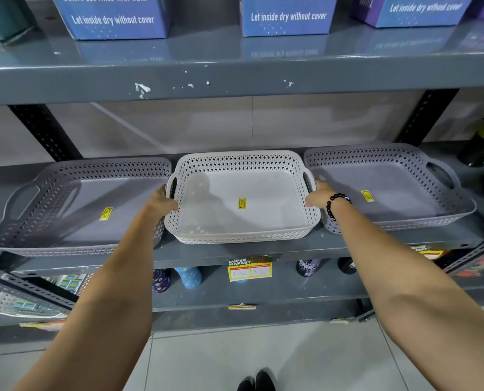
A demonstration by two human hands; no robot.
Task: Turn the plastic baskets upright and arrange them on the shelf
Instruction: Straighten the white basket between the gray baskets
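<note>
Both hands were on the white basket at frame centre: my left hand was wrapped around its left side at the handle cut-out, my right hand gripped the right side the same way, with a black bead bracelet at that wrist. Fingers were curled over the rim, so both hands were closed on the basket, not spread.

White basket sat upright, opening up, on the middle grey shelf, front edge near the shelf lip. It had a yellow sticker on its floor. A grey basket stood at centre left and another grey one at centre right, both upright too, each just beside the white one; I couldn't tell whether the sides touched.

Handling guess: thin moulded plastic with perforated walls, so light and fairly stiff but likely to flex or twist if lifted by one side only. Smooth surface, could slip in a loose pinch. Not fragile, though the lattice walls could crack if squeezed hard. Best hold looked like the two end handles, where I already had it; the solid rim is second choice, and I'd avoid pressing the perforated walls inward.

By my read all three baskets were upright, so what remained was squaring the white one between its neighbours. Blue boxes lined the top of frame and bottles stood on the shelf below.
</note>
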